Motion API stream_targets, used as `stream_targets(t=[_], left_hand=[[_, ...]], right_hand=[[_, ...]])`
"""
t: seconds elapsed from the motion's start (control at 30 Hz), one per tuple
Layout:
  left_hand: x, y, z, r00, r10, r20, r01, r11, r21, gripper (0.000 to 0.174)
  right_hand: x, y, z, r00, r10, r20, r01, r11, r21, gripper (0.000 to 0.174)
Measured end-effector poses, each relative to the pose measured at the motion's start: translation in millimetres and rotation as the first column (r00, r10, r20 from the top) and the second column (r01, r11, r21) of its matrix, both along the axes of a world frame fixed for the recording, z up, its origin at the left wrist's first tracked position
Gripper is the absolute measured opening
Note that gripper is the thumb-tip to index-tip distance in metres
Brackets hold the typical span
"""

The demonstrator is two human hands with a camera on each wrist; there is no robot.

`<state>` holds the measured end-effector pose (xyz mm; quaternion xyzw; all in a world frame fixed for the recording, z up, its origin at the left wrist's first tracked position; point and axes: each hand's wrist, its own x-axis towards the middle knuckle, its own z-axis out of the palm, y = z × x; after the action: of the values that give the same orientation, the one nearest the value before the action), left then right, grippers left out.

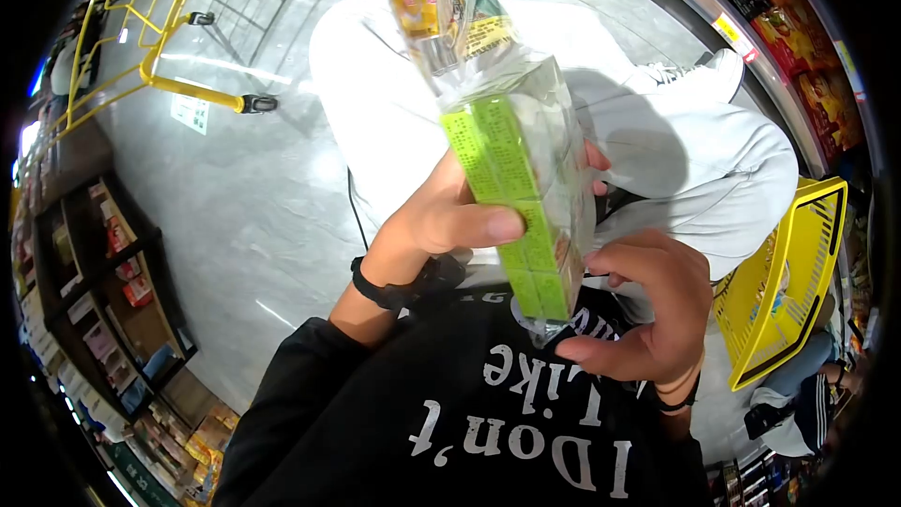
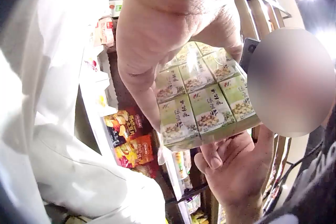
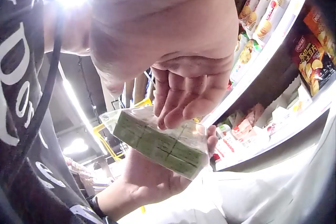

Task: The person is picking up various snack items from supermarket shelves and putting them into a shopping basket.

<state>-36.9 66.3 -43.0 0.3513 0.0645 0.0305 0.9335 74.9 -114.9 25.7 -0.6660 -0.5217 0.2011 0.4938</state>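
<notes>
A clear plastic-wrapped pack of small green boxes (image 1: 521,207) is held up in front of the chest. My left hand (image 1: 436,216) grips it, the thumb across the green printed side and fingers round the far side. Loose wrapper with a colourful printed label (image 1: 450,14) sticks out at its top end. Close by the pack's lower end is my right hand (image 1: 662,305), thumb apart from loosely bent fingers. In the right wrist view its fingertips (image 3: 163,121) rest against the wrapping. The left wrist view shows the pack's front (image 2: 207,108), rows of boxes with food pictures.
A yellow shopping basket (image 1: 784,282) stands at the right, beside shelves of snack bags (image 1: 793,38). A yellow cart (image 1: 155,47) is at upper left on the grey floor (image 1: 253,197). Dark shelving (image 1: 103,291) stands at left. Another person (image 1: 798,404) is at lower right.
</notes>
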Motion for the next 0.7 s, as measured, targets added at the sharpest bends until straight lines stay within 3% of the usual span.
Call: stream_targets(t=[0.03,0.07,0.13,0.17,0.23,0.33,0.57,0.6,0.7], left_hand=[[1,0,0,1.000,0.021,0.002,-0.021,1.000,0.016,0.083],[3,-1,3,1.000,0.018,0.005,-0.018,1.000,0.010,0.083],[8,1,19,0.948,0.102,-0.301,0.007,0.940,0.342,0.093],[5,7,16,0.972,0.044,-0.232,0.018,0.965,0.261,0.070],[7,4,15,0.947,0.088,-0.309,0.016,0.948,0.319,0.071],[8,1,17,0.910,0.145,-0.389,0.015,0.925,0.379,0.074],[5,2,8,0.923,0.147,-0.356,-0.003,0.927,0.375,0.074],[2,4,11,0.927,0.096,-0.362,-0.031,0.983,0.181,0.066],[2,0,17,0.922,0.122,-0.367,0.014,0.937,0.348,0.064]], right_hand=[[-1,1,2,1.000,-0.011,0.017,0.012,0.999,-0.035,0.052],[-1,1,3,0.999,-0.021,0.035,0.024,0.997,-0.071,0.052],[-5,3,2,0.997,-0.063,0.038,0.066,0.995,-0.080,0.048],[-6,3,1,0.992,-0.113,0.050,0.118,0.986,-0.121,0.043],[-8,0,-4,0.979,-0.189,0.082,0.201,0.964,-0.173,0.029],[-9,-2,-3,0.972,-0.232,0.029,0.233,0.943,-0.237,0.024],[-7,2,-3,0.964,-0.266,0.018,0.259,0.920,-0.295,0.033],[-7,4,0,0.969,-0.248,0.007,0.236,0.913,-0.332,0.037],[-6,2,0,0.967,-0.256,0.012,0.244,0.907,-0.343,0.038]])
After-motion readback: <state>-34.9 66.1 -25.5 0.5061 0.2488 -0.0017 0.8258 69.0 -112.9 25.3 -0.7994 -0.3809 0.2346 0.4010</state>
